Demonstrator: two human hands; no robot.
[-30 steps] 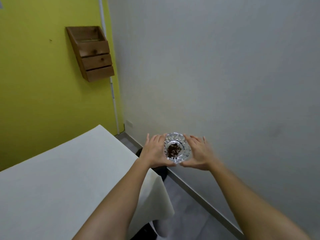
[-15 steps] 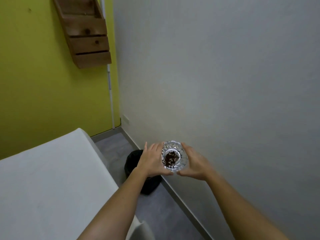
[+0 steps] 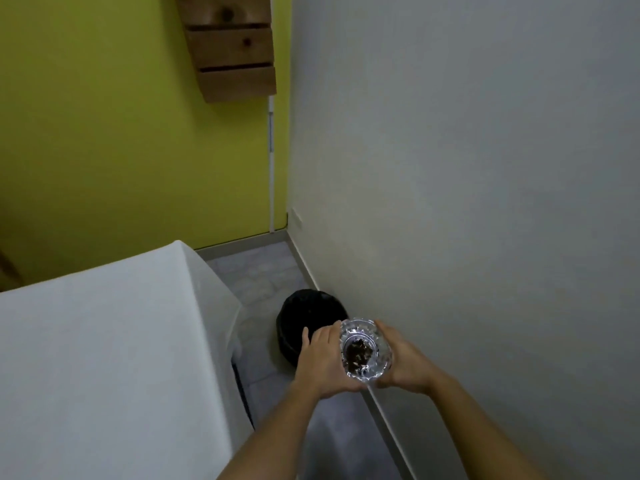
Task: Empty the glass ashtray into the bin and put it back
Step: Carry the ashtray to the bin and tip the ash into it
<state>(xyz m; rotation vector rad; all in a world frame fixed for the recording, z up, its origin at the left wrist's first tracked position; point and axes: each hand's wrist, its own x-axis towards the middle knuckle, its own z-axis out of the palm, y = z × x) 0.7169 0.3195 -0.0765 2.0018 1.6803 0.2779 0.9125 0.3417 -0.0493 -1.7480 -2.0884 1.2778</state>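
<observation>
A cut-glass ashtray with dark ash and butts in its bowl is held level between both hands in front of me. My left hand grips its left side and my right hand its right side. A round black bin with a black liner stands on the grey floor by the white wall, just beyond and to the left of the ashtray. My left hand hides part of the bin's near rim.
A table with a white cloth fills the lower left, its corner close to the bin. The white wall runs along the right, a yellow-green wall at the back with a wooden box mounted high. Grey floor lies between.
The view has tilted down and moved forward past the table's corner. The bin, half hidden before, now shows almost whole, and the hands with the ashtray are closer to it.
</observation>
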